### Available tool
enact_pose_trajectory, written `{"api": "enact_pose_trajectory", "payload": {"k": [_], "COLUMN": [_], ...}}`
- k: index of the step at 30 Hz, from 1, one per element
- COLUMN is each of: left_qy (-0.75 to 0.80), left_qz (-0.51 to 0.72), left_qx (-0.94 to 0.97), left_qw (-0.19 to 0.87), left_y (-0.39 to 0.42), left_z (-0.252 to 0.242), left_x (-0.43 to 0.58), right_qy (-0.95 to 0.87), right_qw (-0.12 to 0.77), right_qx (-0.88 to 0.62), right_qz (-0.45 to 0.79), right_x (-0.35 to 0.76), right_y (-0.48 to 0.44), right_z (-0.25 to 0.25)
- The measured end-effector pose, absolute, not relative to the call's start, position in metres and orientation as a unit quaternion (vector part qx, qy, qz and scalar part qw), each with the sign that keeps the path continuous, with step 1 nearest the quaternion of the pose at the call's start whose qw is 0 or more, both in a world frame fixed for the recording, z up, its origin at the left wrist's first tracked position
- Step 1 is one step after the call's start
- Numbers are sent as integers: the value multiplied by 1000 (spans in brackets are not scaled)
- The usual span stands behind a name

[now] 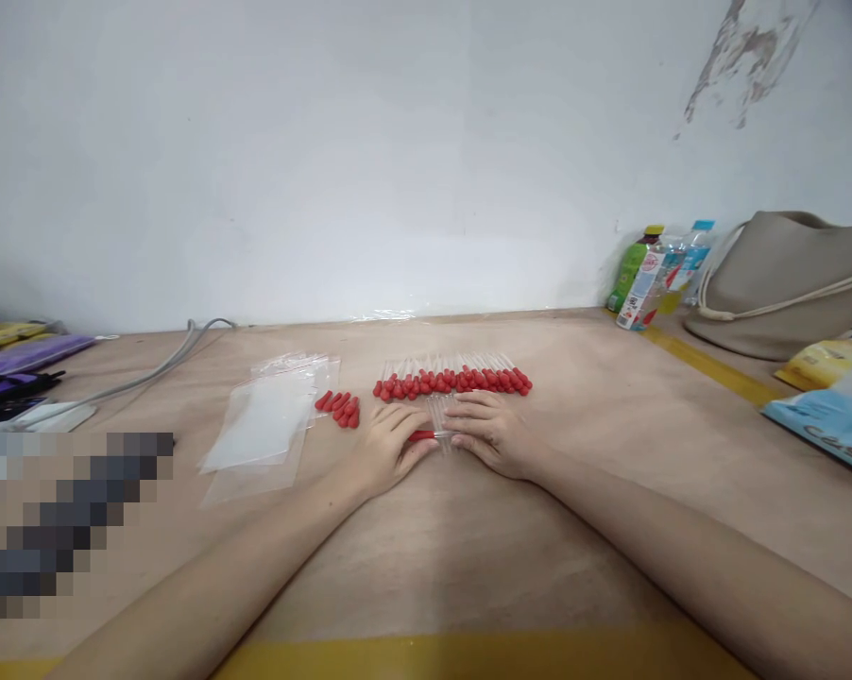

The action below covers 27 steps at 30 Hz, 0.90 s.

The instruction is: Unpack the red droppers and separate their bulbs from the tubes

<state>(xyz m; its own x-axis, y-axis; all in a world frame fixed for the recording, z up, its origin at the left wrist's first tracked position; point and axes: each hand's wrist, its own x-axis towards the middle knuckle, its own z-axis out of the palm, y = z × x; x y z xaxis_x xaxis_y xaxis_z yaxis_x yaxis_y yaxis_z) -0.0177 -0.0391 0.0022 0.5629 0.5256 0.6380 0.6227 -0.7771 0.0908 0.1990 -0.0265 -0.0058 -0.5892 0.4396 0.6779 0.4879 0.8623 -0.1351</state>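
Between thumb and fingers, my left hand (390, 444) pinches a red rubber bulb (420, 435) lying sideways. My right hand (493, 434) is closed on a clear dropper tube (441, 434) whose end meets the bulb's mouth; how far it sits inside I cannot tell. Several loose clear tubes (436, 408) lie on the table under and between my fingers. Just beyond my hands is a row of droppers with red bulbs (454, 380), their clear tubes pointing towards the wall. A small group of loose red bulbs (339, 408) lies left of my left hand.
Clear plastic bags (266, 420) are spread at the left, near a grey cable (163, 368). Bottles (656, 274), a grey-brown bag (787, 279) and a blue packet (829, 425) stand or lie at the right. A white wall (398, 170) bounds the table's back.
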Motion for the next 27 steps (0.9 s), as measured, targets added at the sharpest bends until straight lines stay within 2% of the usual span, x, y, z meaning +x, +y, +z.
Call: {"api": "enact_pose_trajectory", "payload": {"k": [4, 18, 27], "left_qy": [-304, -299, -300], "left_qz": [-325, -324, -304], "left_qx": [-888, -886, -896], "left_qw": [112, 145, 121], "left_y": [-40, -40, -40], "left_z": [7, 8, 8], "left_x": [-12, -12, -12], "right_qy": [-889, -896, -898], "right_qw": [379, 371, 369], "right_qx": [-256, -244, -237], "right_qz": [-37, 12, 12], "right_x": [199, 194, 193], "right_y": [-27, -26, -27], "right_z": [-6, -13, -14]}}
